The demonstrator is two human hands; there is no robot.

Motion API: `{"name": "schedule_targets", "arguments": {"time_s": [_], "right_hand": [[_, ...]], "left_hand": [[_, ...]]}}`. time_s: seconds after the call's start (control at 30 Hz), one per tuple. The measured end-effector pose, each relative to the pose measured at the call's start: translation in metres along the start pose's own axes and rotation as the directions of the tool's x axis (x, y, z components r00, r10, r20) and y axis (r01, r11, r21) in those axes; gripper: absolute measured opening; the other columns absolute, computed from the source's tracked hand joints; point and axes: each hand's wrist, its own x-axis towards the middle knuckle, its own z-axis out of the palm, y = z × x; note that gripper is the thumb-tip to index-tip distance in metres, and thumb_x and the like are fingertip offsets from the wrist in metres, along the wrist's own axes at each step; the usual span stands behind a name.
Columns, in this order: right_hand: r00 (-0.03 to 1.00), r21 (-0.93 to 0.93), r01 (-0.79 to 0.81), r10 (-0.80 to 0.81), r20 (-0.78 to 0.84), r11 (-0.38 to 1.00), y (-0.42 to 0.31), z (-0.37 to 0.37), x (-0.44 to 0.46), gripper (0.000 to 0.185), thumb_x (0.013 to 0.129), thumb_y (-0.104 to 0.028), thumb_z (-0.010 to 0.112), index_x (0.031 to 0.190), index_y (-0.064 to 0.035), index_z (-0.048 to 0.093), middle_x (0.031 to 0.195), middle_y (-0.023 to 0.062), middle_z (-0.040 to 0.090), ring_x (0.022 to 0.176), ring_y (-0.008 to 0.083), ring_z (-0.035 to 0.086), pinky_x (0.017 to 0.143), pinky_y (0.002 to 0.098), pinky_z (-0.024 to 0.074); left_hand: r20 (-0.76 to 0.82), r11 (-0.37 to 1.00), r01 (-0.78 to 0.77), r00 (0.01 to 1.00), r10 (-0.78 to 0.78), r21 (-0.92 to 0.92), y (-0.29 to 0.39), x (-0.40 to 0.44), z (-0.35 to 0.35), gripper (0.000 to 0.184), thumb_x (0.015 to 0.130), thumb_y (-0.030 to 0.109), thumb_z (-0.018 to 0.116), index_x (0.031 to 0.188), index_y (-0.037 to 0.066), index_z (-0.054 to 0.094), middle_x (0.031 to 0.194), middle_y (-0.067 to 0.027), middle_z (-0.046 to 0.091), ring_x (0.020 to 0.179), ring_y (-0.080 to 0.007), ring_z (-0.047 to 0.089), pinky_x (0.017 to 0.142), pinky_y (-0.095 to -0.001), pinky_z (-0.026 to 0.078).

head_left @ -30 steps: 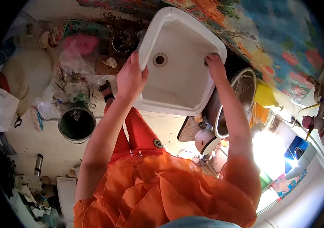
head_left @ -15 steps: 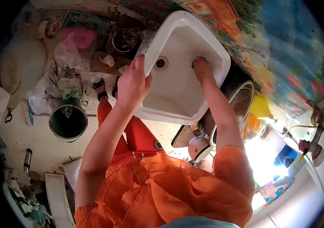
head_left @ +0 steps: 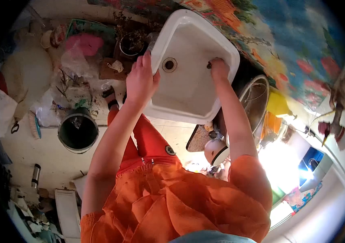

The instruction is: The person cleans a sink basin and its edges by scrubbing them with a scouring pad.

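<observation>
A white sink [head_left: 188,115] with a round drain hole [head_left: 169,65] stands tilted in front of me. My left hand [head_left: 141,81] is closed over its left rim, fingertips on the edge and thumb toward the basin. Inside the basin, near the right wall, my right hand [head_left: 220,68] is closed around a small dark wad [head_left: 209,65]. Most of that wad is hidden by the fingers, so its kind does not show. Faint greyish smears mark the basin's surface.
A dark bucket [head_left: 78,131] stands on the floor at left, near a brush [head_left: 34,124]. Beyond it are plastic bags and a potted plant [head_left: 131,44]. At right are a large metal basin [head_left: 257,95], a white pot [head_left: 216,152], a yellow container [head_left: 278,104] and a bright lamp [head_left: 306,174].
My right hand has shifted slightly within the basin, and more of the dark wad shows at its fingertips. My left hand keeps its hold on the rim. The whole view has turned slightly.
</observation>
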Motion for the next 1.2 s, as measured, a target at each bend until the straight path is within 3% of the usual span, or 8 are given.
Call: {"name": "schedule_targets", "arguments": {"time_s": [0.17, 0.27, 0.37, 0.5, 0.67, 0.87, 1.0, 1.2], "right_hand": [[0.924, 0.661, -0.18, 0.355, -0.14, 0.729, -0.04, -0.061, -0.077, 0.023, 0.068, -0.004, 0.067, 0.089, -0.0044, 0.057, 0.092, 0.016, 0.061, 0.085, 0.0322, 0.06, 0.073, 0.0405, 0.0471], [0.864, 0.878, -0.021, 0.45, -0.225, 0.478, -0.078, -0.062, -0.111, 0.024, 0.069, -0.003, 0.066, 0.09, -0.0035, 0.055, 0.088, 0.0154, 0.061, 0.081, 0.0334, 0.06, 0.072, 0.0398, 0.0475], [0.83, 0.98, 0.038, 0.539, -0.14, 0.195, -0.105, -0.069, -0.136, 0.025, 0.071, -0.001, 0.064, 0.093, -0.0035, 0.055, 0.089, 0.0152, 0.061, 0.082, 0.0337, 0.06, 0.074, 0.0399, 0.0474], [0.8, 0.924, 0.133, 0.512, -0.313, 0.357, -0.1, -0.062, -0.178, 0.033, 0.074, -0.001, 0.063, 0.106, -0.0022, 0.052, 0.107, 0.0166, 0.056, 0.096, 0.0319, 0.057, 0.081, 0.0364, 0.0464], [0.7, 0.813, -0.139, 0.636, -0.323, 0.566, -0.08, -0.038, -0.228, 0.053, 0.081, -0.014, 0.059, 0.127, 0.0018, 0.037, 0.13, 0.0249, 0.035, 0.117, 0.043, 0.036, 0.099, 0.0453, 0.0311], [0.673, 0.841, -0.228, 0.704, -0.227, 0.49, -0.071, 0.031, -0.211, 0.059, 0.083, -0.022, 0.056, 0.129, 0.0052, 0.033, 0.126, 0.0291, 0.038, 0.112, 0.0452, 0.04, 0.096, 0.0473, 0.033], [0.606, 0.904, -0.262, 0.787, -0.118, 0.337, -0.069, 0.038, -0.196, 0.051, 0.084, -0.023, 0.053, 0.124, 0.004, 0.039, 0.111, 0.0286, 0.051, 0.1, 0.0435, 0.051, 0.088, 0.0463, 0.0403], [0.658, 0.914, -0.33, 0.752, 0.042, 0.238, -0.069, 0.028, -0.199, 0.051, 0.083, -0.021, 0.054, 0.122, 0.0089, 0.041, 0.116, 0.0304, 0.048, 0.108, 0.0431, 0.048, 0.095, 0.0446, 0.0356]], "left_hand": [[-0.01, 0.761, -0.558, 0.805, 0.594, 0.332, 0.008, -0.008, 0.013, 0.054, 0.08, 0.017, 0.06, 0.129, 0.01, 0.04, 0.123, -0.0106, 0.045, 0.101, -0.029, 0.052, 0.089, -0.0399, 0.042], [0.112, 0.921, -0.193, 0.963, 0.243, -0.338, 0.041, -0.023, 0.045, 0.045, 0.084, 0.023, 0.058, 0.124, 0.008, 0.045, 0.121, -0.0078, 0.047, 0.104, -0.0247, 0.052, 0.087, -0.0398, 0.043], [0.751, 0.225, 0.734, 0.661, -0.017, -0.641, 0.075, -0.024, 0.062, 0.038, 0.088, 0.027, 0.055, 0.121, 0.008, 0.048, 0.112, -0.0049, 0.054, 0.099, -0.0181, 0.054, 0.082, -0.0328, 0.046], [0.719, 0.3, 0.678, 0.693, 0.045, -0.672, 0.085, -0.031, 0.104, 0.035, 0.086, 0.025, 0.06, 0.114, 0.006, 0.053, 0.099, -0.003, 0.058, 0.092, -0.0125, 0.056, 0.075, -0.0256, 0.047], [0.207, 0.824, -0.012, 0.966, 0.156, -0.566, 0.122, -0.007, 0.141, 0.03, 0.077, 0.015, 0.067, 0.104, 0.003, 0.061, 0.093, -0.0088, 0.063, 0.077, -0.0184, 0.061, 0.07, -0.0292, 0.049], [0.29, 0.712, -0.687, 0.659, 0.694, -0.143, 0.183, 0.007, 0.177, 0.022, 0.073, 0.007, 0.066, 0.095, 0.005, 0.064, 0.097, -0.0127, 0.056, 0.093, -0.0285, 0.053, 0.083, -0.0355, 0.044], [0.052, 0.771, -0.57, 0.794, 0.606, -0.286, 0.182, 0.059, 0.217, 0.017, 0.07, 0.009, 0.064, 0.087, 0.005, 0.065, 0.093, -0.0101, 0.054, 0.09, -0.0309, 0.05, 0.077, -0.0368, 0.046], [0.143, 0.572, -0.807, 0.555, 0.82, -0.145, 0.174, 0.026, 0.196, 0.017, 0.069, 0.005, 0.065, 0.087, 0.006, 0.066, 0.09, -0.011, 0.057, 0.086, -0.0308, 0.053, 0.074, -0.038, 0.045]]}}
